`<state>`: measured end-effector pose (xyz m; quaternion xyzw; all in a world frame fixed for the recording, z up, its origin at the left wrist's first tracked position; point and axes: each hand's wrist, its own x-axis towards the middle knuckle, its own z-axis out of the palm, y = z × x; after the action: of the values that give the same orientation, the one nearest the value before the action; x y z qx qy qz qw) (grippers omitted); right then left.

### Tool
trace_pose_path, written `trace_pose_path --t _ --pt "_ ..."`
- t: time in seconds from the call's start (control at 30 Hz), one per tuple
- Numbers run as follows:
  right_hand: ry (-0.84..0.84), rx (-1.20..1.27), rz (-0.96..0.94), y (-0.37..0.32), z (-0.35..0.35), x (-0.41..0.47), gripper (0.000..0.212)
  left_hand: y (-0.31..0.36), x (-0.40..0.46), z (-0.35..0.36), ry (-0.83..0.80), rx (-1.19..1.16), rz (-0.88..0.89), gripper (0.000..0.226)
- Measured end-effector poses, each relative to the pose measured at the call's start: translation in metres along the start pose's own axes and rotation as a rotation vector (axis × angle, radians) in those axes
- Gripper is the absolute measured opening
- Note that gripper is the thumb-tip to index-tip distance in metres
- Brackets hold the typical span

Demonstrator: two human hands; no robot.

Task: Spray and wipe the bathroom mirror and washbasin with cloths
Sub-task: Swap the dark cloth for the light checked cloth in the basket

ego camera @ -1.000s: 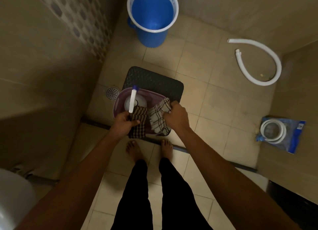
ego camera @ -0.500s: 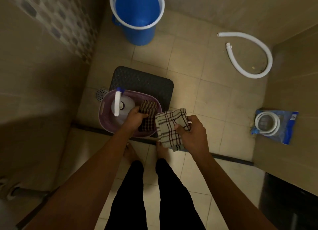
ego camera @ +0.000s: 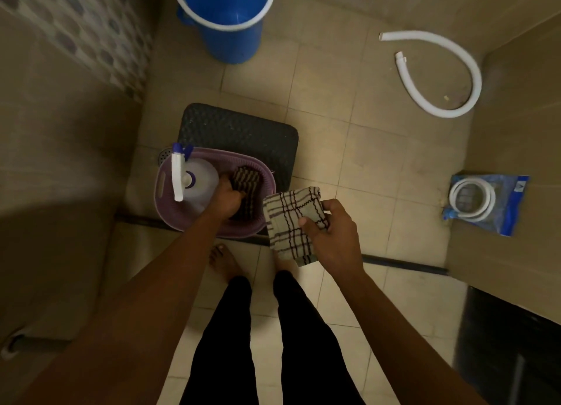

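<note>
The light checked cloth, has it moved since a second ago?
Yes. The light checked cloth was over the purple basket beside the dark cloth; the right hand has lifted it out, toward the person and rightward, clear of the basket's rim.

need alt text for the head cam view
A right hand holds a light checked cloth while the left hand grips a dark cloth in a purple basket beside a spray bottle.

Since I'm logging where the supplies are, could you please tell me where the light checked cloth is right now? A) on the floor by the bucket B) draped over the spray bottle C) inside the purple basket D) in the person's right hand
D: the right hand grips the light checked cloth, outside the purple basket.
</note>
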<state>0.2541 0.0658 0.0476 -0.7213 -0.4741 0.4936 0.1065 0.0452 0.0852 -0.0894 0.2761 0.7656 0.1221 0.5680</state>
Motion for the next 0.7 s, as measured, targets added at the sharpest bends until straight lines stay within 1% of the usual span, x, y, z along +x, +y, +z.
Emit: trace_pose_path --t 0.07,0.13,0.3,0.37,0.47,0.57,0.63,0.7 --pt "0.005 -0.001 -0.003 0.001 0.001 0.001 0.033 -0.004 0.006 -0.001 -0.019 -0.001 -0.029 0.061" --pt "0.006 0.001 -0.006 0.001 0.002 0.001 0.034 -0.008 0.011 -0.001 -0.054 -0.026 -0.041 0.056" --pt "-0.001 0.006 -0.005 0.002 0.005 0.001 0.036 -0.014 0.011 0.002 -0.090 -0.098 -0.025 0.046" --pt "-0.006 0.008 -0.008 0.002 0.006 0.001 0.037 -0.011 0.007 0.005 -0.045 -0.036 0.035 0.044" --pt "-0.011 0.012 -0.020 0.001 0.007 0.001 0.036 -0.008 -0.002 0.013 0.126 0.141 0.153 0.037" --pt "-0.018 0.018 -0.039 0.000 0.007 0.000 0.035 -0.008 -0.009 0.019 0.274 0.252 0.149 0.030" --pt "-0.027 0.033 -0.052 -0.002 0.006 0.000 0.034 -0.007 -0.014 0.019 0.290 0.256 0.116 0.029" --pt "-0.039 0.058 -0.062 -0.005 0.004 0.000 0.031 -0.004 -0.024 0.018 0.296 0.213 0.137 0.028"
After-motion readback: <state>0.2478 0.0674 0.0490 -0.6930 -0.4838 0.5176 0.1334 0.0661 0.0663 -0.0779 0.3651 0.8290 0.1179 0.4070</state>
